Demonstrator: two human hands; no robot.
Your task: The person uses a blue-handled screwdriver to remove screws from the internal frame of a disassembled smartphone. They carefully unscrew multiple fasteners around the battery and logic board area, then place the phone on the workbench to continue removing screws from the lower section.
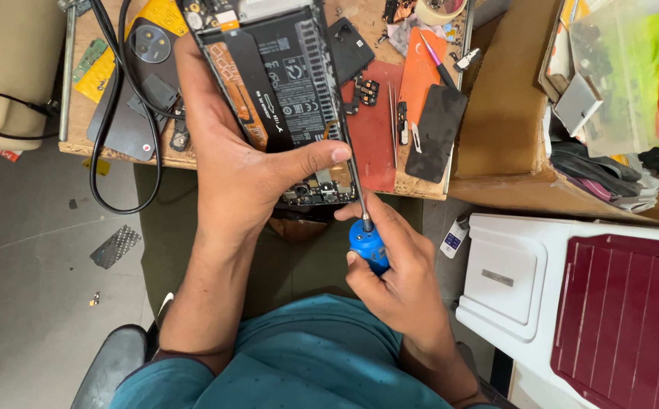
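The opened phone (280, 91) sits right at the centre, back cover off, its black battery and the circuit boards at both ends exposed, held up over the near edge of the wooden workbench (496, 113). The left hand (238, 167) wraps it from the phone's left side, fingers behind and the thumb pressed across the lower front — a firm closed grip on the phone. Just below the phone's bottom edge, the right hand (401, 273) is closed around the blue handle of a screwdriver (366, 241), whose thin metal shaft runs up along the phone's right side; exactly where the tip lands I cannot tell. To the right of the phone a dark red mat (375, 136) lies on the bench with a pair of tweezers (393, 121) and small black parts on it, and beyond that an orange pad (422, 72) with a purple-handled tool and a flat black piece (437, 132). To the phone's left lies a dark back cover (136, 83) with a round camera ring, and a black cable (110, 129) loops over it and hangs off the bench edge. Further right of the phone — a brown cardboard box (496, 106), and lower down a white plastic unit (511, 280) beside a maroon ribbed panel (624, 318). Below the phone, teal sleeves and olive trousers.
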